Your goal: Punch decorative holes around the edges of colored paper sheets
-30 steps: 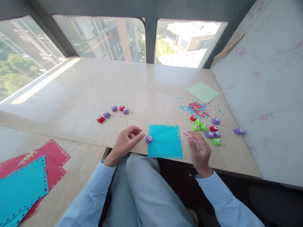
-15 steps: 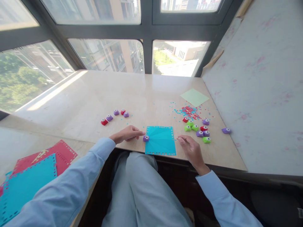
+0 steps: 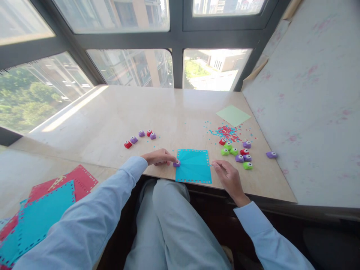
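Note:
A square blue sheet of paper with punched holes along its edges lies flat at the table's front edge. On its left edge sits a small purple paper punch. My left hand is curled beside the sheet, with its index fingertip down on top of that punch. Just off the sheet's right edge is my right hand, its thumb and fingers pinched together. Whatever lies between those fingertips is too small to make out.
Several punches in green, red and purple cluster to the right, below scattered red and blue paper bits and a pale green sheet. More punches stand at left. Punched blue and red sheets overlap far left.
My left index finger has come from beside the purple punch onto its top. My right hand keeps its pinch by the sheet. The whole view has shifted slightly.

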Available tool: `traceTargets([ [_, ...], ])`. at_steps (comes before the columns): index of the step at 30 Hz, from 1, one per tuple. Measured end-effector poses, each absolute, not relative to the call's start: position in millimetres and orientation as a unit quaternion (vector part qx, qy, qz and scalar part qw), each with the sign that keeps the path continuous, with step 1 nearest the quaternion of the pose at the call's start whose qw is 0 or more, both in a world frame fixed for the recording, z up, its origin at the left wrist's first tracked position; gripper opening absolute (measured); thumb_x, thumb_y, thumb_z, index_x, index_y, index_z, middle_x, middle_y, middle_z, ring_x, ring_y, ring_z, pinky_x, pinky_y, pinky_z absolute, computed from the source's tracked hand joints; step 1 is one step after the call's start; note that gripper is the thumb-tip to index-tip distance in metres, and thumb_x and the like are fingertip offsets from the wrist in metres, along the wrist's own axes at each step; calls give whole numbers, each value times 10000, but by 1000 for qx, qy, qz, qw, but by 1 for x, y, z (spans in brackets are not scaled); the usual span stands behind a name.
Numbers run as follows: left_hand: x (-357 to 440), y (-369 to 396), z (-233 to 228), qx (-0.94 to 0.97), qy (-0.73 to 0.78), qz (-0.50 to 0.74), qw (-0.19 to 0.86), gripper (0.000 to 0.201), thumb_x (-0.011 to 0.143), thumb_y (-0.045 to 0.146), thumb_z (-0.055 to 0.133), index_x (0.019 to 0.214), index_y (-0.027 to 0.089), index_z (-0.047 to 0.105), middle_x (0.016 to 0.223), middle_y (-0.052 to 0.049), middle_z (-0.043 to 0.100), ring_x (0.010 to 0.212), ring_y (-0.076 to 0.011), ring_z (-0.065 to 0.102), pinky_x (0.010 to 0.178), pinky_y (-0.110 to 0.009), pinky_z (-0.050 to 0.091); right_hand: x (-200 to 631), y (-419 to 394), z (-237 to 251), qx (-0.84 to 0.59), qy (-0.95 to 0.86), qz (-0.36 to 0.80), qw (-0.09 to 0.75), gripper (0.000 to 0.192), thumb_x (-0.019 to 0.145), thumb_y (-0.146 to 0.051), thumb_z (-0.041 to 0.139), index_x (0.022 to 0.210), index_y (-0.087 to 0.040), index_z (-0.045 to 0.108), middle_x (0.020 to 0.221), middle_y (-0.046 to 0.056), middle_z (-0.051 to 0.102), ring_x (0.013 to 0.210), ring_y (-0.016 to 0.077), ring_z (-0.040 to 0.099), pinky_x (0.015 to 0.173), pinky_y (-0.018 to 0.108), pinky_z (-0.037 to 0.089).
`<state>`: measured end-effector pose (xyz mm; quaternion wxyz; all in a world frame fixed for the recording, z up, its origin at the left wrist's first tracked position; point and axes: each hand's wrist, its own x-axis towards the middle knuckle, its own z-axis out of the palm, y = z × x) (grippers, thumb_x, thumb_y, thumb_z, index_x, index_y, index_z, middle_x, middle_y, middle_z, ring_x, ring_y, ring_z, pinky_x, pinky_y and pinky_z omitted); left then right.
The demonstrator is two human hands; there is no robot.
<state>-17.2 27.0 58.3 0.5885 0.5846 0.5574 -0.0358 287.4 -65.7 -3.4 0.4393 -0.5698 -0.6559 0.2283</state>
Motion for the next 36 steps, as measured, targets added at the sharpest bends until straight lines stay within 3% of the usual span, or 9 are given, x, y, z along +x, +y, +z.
traceTargets([
  [13,-17,27,59,575,553,-41,601,477,633,628,728,660,174,587,515,50,306,423,-77,225,414,-271,116,287,-64,-6,-569,-660,216,440,244,937,-407,554,934,-204,690,920,67,715,868,222,660,820,372,513],
  [26,-14,30,57,586,560,-70,582,499,629,623,733,585,176,514,519,39,367,407,-68,270,403,-261,140,286,-65,-6,-572,-663,205,437,218,933,-389,562,926,-211,687,907,56,711,855,220,656,809,364,503],
  [36,-3,24,62,567,579,18,585,308,608,370,737,520,162,528,464,41,395,396,-63,288,390,-245,163,285,-64,-4,-573,-670,190,431,212,936,-378,558,917,-209,685,895,54,709,846,215,652,799,357,499],
])
